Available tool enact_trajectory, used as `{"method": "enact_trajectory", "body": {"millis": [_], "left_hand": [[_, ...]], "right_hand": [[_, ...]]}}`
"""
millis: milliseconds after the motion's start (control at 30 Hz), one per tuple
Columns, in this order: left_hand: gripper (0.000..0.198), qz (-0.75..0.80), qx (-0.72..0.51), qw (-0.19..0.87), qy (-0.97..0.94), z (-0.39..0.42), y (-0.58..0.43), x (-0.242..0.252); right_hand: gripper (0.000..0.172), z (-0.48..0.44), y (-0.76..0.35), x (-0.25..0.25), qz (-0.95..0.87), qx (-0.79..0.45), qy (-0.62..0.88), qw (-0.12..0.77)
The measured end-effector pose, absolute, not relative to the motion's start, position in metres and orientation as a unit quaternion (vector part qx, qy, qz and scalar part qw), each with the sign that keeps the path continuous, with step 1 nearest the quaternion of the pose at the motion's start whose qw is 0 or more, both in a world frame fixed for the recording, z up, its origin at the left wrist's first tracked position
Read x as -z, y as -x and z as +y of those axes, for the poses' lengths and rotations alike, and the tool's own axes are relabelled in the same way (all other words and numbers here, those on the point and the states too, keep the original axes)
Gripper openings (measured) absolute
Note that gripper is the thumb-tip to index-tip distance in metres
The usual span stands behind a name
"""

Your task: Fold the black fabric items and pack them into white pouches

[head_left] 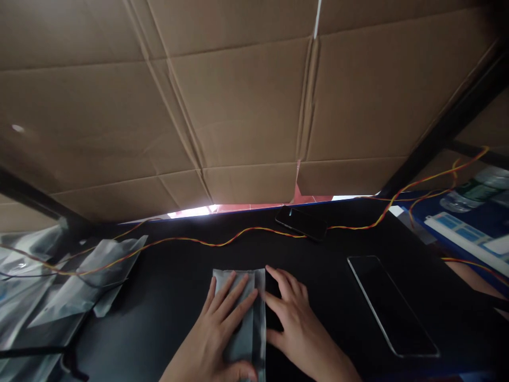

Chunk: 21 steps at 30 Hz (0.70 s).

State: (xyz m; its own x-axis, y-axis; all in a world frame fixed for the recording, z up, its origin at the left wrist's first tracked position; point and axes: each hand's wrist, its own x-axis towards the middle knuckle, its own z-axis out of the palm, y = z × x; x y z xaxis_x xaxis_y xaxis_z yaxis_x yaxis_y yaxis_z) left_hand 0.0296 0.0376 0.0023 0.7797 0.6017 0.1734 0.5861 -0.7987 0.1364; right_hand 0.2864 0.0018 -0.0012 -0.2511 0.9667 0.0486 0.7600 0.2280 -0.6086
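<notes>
A clear plastic sleeve (245,339) with a flat greyish-blue item inside lies lengthwise on the black tabletop (167,297). Flat across it rests my left hand (214,329), fingers spread and thumb near the bottom of the frame. My right hand (296,315) is along the sleeve's right edge, its fingers apart and slightly bent. A fingertip of it meets or nearly meets that edge, and I see nothing held in it. The sleeve's lower end runs out of the frame.
A phone-like slab (392,307) lies on the right, and a dark phone (301,223) near the back edge. A twisted red-yellow wire (230,239) crosses the table. Plastic bags (95,276) are piled left. Cardboard (246,116) stands behind; a bottle (473,191) lies far right.
</notes>
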Motion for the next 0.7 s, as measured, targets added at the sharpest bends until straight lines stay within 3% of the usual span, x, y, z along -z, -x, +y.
{"method": "enact_trajectory", "body": {"millis": [167, 233, 367, 433, 533, 600, 700], "left_hand": [[0.123, 0.295, -0.104, -0.005, -0.95, 0.042, -0.036, -0.007], [0.107, 0.297, -0.127, -0.044, -0.945, 0.041, -0.03, -0.014], [0.058, 0.244, -0.162, -0.062, -0.954, 0.031, -0.016, -0.028], [0.039, 0.206, -0.162, -0.062, -0.963, 0.024, -0.015, -0.027], [0.028, 0.18, -0.177, -0.077, -0.965, 0.017, -0.02, -0.012], [0.027, 0.178, -0.201, -0.078, -0.96, 0.013, -0.023, 0.006], [0.029, 0.2, -0.254, -0.052, -0.945, 0.008, -0.024, 0.031]], "right_hand": [[0.085, -0.002, -0.283, 0.004, -0.749, -0.225, 0.585, 0.214], [0.077, -0.005, -0.295, 0.003, -0.745, -0.215, 0.589, 0.225], [0.047, -0.016, -0.326, -0.005, -0.747, -0.208, 0.585, 0.239], [0.042, -0.022, -0.332, -0.006, -0.765, -0.21, 0.565, 0.23], [0.032, -0.031, -0.32, 0.008, -0.819, -0.221, 0.478, 0.23], [0.008, -0.036, -0.303, 0.029, -0.842, -0.201, 0.417, 0.278], [0.036, -0.042, -0.283, 0.057, -0.795, -0.141, 0.405, 0.429]]}}
